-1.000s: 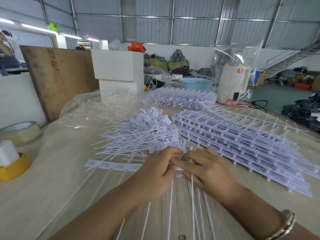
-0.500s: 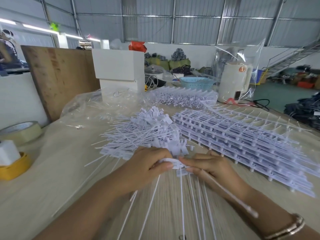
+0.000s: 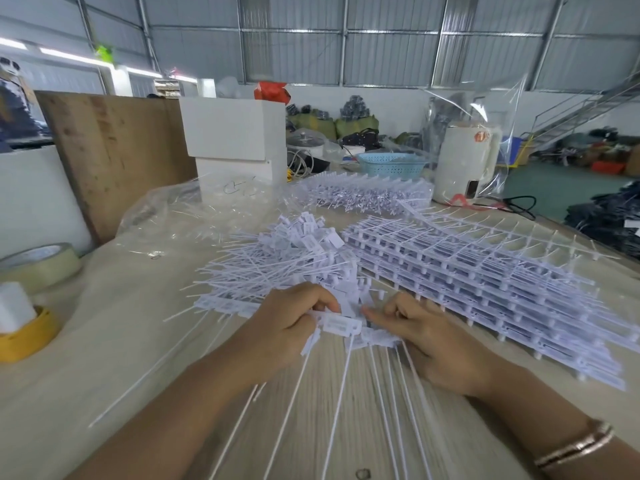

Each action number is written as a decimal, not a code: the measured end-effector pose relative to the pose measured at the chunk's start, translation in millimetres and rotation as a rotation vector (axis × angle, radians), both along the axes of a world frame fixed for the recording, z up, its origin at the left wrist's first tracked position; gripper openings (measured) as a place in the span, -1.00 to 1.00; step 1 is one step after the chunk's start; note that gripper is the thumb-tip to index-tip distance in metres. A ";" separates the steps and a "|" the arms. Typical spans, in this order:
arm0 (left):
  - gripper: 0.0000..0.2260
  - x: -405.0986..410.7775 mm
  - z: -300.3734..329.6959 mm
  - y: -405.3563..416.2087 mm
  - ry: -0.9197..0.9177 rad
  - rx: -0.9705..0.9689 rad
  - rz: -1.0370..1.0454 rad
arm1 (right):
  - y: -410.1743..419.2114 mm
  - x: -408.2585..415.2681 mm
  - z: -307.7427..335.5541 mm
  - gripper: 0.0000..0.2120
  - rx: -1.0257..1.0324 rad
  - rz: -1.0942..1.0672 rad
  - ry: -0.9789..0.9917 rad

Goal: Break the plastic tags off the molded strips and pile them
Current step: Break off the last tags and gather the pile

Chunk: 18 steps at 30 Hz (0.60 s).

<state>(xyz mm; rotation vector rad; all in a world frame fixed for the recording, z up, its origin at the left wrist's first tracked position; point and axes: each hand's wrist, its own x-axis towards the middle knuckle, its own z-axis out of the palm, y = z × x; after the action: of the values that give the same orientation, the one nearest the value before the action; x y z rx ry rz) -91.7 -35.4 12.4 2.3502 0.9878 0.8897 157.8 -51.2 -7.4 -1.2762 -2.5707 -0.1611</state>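
Note:
A molded strip (image 3: 375, 337) of white plastic tags lies across the table in front of me, its long thin tails running toward me. My left hand (image 3: 287, 327) grips one flat tag (image 3: 341, 325) and a few loose ones at the strip's left end. My right hand (image 3: 426, 336) grips the strip just right of that tag. Behind my hands lies a pile of loose tags (image 3: 287, 258). A thick stack of unbroken molded strips (image 3: 485, 275) sits to the right.
More strips (image 3: 367, 192) lie in clear plastic at the back, by a white box (image 3: 235, 133), a blue basket (image 3: 394, 164) and a white kettle (image 3: 467, 161). A tape roll (image 3: 38, 261) and a yellow roll (image 3: 24, 337) sit at the left. A wooden board (image 3: 114, 150) leans behind.
The hands have drawn slightly apart, and one tag now shows flat between them at my left fingertips. The tails under my hands have fanned out a little.

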 end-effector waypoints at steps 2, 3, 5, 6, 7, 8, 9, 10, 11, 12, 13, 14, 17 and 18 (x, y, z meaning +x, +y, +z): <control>-0.70 2.7 -0.7 -0.5 -0.001 0.015 0.034 | 0.9 -1.9 0.3 -0.24 -0.022 -0.007 -0.027; -0.70 4.0 -0.9 -0.9 -0.007 0.019 0.049 | 0.6 -2.0 0.7 -0.24 -0.014 -0.014 -0.020; -0.70 6.4 -0.8 -2.5 -0.028 0.017 0.065 | -3.2 -2.3 2.1 -0.29 0.077 -0.004 0.108; -0.70 7.9 -0.5 -3.4 -0.041 0.014 0.065 | -5.6 -4.1 3.4 -0.33 0.157 -0.004 0.168; -0.71 9.8 -0.4 -4.6 -0.056 0.010 0.064 | -7.2 -8.2 4.6 -0.38 0.248 0.001 0.188; -0.71 12.2 -0.4 -6.2 -0.076 0.009 0.062 | -7.7 -14.0 4.6 -0.43 0.327 0.013 0.163; -0.72 14.9 -0.3 -8.1 -0.097 0.007 0.056 | -7.8 -20.7 3.6 -0.45 0.395 0.031 0.117; -0.73 17.8 -0.8 -9.9 -0.108 0.004 0.041 | -6.9 -26.7 2.7 -0.47 0.453 0.054 0.088; -0.76 20.3 -1.6 -11.4 -0.102 0.011 0.022 | -5.3 -30.9 2.4 -0.50 0.503 0.078 0.095; -0.80 22.0 -3.0 -12.2 -0.078 0.032 0.007 | -3.7 -32.9 3.0 -0.57 0.545 0.101 0.124; -0.83 22.5 -4.6 -11.8 -0.041 0.059 0.007 | -2.8 -33.6 4.1 -0.65 0.586 0.121 0.161; -0.85 21.2 -5.9 -10.5 -0.001 0.080 0.024 | -2.5 -32.9 4.9 -0.71 0.623 0.131 0.195; -0.88 13.3 -6.0 -4.3 0.113 0.091 0.086 | -5.0 -27.7 6.6 -0.68 0.663 0.117 0.228; -0.89 11.3 -5.5 -3.4 0.132 0.084 0.075 | -6.0 -26.6 6.4 -0.66 0.653 0.110 0.218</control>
<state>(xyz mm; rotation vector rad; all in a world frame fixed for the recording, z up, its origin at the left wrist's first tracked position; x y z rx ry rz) -80.4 -38.8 6.9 2.4838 1.1179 0.8275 131.2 -57.2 -1.1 -0.8465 -2.1222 -0.7248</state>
